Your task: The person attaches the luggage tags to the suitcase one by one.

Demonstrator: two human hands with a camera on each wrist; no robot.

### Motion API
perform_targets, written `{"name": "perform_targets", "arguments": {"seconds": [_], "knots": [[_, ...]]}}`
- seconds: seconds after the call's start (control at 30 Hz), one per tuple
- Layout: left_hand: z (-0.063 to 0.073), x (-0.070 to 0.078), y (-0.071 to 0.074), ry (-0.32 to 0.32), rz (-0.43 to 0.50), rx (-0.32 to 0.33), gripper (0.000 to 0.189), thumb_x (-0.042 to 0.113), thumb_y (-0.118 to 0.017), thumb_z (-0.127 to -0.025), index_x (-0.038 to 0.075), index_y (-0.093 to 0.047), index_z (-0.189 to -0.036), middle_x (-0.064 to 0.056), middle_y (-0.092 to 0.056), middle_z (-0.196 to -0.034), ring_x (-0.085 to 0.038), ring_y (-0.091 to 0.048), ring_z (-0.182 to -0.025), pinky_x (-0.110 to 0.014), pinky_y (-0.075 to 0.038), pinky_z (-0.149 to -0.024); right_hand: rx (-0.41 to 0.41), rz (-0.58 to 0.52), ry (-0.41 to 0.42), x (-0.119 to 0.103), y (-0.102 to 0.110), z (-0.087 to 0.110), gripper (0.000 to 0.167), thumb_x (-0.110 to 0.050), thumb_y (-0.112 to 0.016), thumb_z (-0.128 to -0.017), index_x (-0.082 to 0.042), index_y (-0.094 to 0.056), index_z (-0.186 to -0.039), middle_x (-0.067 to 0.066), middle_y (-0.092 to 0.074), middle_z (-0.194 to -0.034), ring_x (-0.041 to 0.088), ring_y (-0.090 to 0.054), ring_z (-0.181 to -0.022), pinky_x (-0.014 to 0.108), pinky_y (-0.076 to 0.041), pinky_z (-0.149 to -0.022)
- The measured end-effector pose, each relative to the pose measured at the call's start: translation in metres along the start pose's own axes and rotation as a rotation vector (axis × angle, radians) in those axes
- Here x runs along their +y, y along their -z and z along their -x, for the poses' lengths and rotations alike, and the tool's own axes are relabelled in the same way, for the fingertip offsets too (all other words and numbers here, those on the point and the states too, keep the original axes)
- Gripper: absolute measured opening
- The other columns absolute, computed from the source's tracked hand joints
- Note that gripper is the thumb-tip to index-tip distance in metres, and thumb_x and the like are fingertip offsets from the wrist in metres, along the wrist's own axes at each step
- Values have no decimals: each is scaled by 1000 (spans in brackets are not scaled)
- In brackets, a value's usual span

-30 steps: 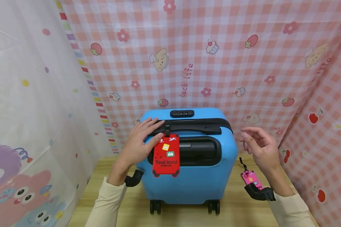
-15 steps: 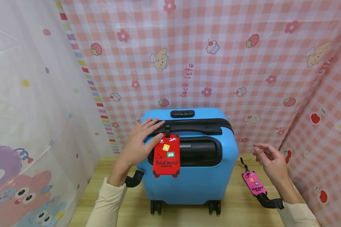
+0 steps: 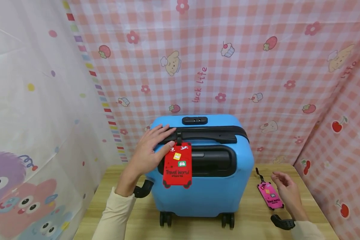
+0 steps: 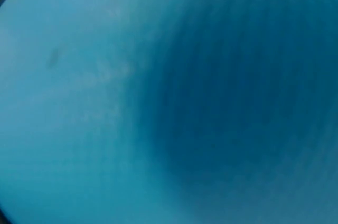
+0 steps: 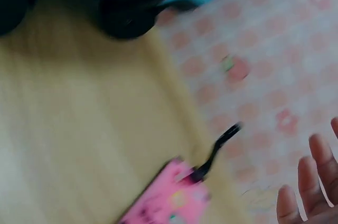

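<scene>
A blue suitcase [image 3: 204,196] stands upright on its wheels. Its black top handle [image 3: 205,136] carries a red luggage tag [image 3: 177,170] by a black strap, hanging down the side. My left hand [image 3: 148,151] rests on the suitcase's upper left edge, fingers extended, thumb by the tag's top left corner. Blurred blue shell fills the left wrist view. A pink luggage tag [image 3: 270,195] with a loose black strap lies on the wooden surface to the right. Just right of it is my right hand [image 3: 288,191], loosely bent and holding nothing; several of its fingers [image 5: 311,184] show in the right wrist view.
Pink checked cloth [image 3: 228,73] hangs directly behind the suitcase and along the right side. White cloth with cartoon figures [image 3: 24,200] covers the left. The wooden table [image 3: 243,230] extends under the suitcase and the pink tag.
My right hand has come down and to the right, from beside the suitcase's upper edge to beside the pink tag, which is now more fully in sight. My left hand stays put.
</scene>
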State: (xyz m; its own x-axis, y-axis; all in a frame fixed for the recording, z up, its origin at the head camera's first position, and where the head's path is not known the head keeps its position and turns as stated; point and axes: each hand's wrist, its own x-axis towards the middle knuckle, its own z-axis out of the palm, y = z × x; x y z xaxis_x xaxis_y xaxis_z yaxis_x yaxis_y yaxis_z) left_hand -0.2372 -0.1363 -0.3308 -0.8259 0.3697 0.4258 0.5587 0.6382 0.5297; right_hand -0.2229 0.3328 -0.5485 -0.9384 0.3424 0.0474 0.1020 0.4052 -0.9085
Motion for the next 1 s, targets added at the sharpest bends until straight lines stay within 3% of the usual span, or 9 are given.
{"name": "perform_targets", "arguments": {"seconds": [0.13, 0.3, 0.4, 0.63, 0.77, 1.0], "knots": [[-1, 0, 0, 7, -4, -3, 50, 44, -53, -99, 28, -50, -147, 0, -40, -156, -22, -25, -149, -56, -9, -121, -31, 66, -59, 25, -7, 1, 47, -36, -52, -103, -1, -51, -136, 7, -59, -118, -1, -52, -91, 21, -50, -70], [-1, 1, 1, -3, 3, 3, 50, 43, -54, -99, 27, -51, -146, -1, -41, -156, -22, -25, -149, -56, -8, -121, -26, 91, -169, 50, -13, -1, 50, -27, -54, -102, 5, -43, -140, 30, -41, -138, 38, -45, -118, 46, -46, -89], [-1, 1, 1, -9, 4, 2, 50, 43, -54, -99, 27, -51, -146, -2, -41, -156, -23, -25, -149, -57, -8, -121, -27, 118, -197, 64, -14, 1, 55, -25, -56, -101, 9, -39, -140, 37, -34, -140, 51, -37, -127, 61, -37, -98], [1, -1, 1, -7, -1, 1, 51, 42, -54, -99, 26, -50, -147, -2, -41, -156, -23, -25, -149, -56, -7, -121, -20, 254, -162, 86, -18, 8, 59, -18, -59, -96, 14, -34, -139, 44, -39, -132, 56, -41, -123, 64, -35, -101], [0, -1, 0, -9, 5, -9, 51, 43, -54, -99, 27, -50, -147, -2, -40, -156, -23, -25, -149, -56, -7, -121, -25, 341, -185, 96, -18, 11, 61, -19, -59, -94, 11, -33, -140, 40, -44, -131, 55, -43, -116, 62, -35, -92], [1, -3, 0, -8, 15, -3, 50, 43, -54, -99, 27, -50, -147, -1, -40, -157, -22, -24, -149, -57, -7, -121, -43, 382, -209, 102, -19, 14, 63, -14, -62, -86, 7, -36, -140, 40, -45, -129, 56, -40, -110, 59, -33, -81]]}}
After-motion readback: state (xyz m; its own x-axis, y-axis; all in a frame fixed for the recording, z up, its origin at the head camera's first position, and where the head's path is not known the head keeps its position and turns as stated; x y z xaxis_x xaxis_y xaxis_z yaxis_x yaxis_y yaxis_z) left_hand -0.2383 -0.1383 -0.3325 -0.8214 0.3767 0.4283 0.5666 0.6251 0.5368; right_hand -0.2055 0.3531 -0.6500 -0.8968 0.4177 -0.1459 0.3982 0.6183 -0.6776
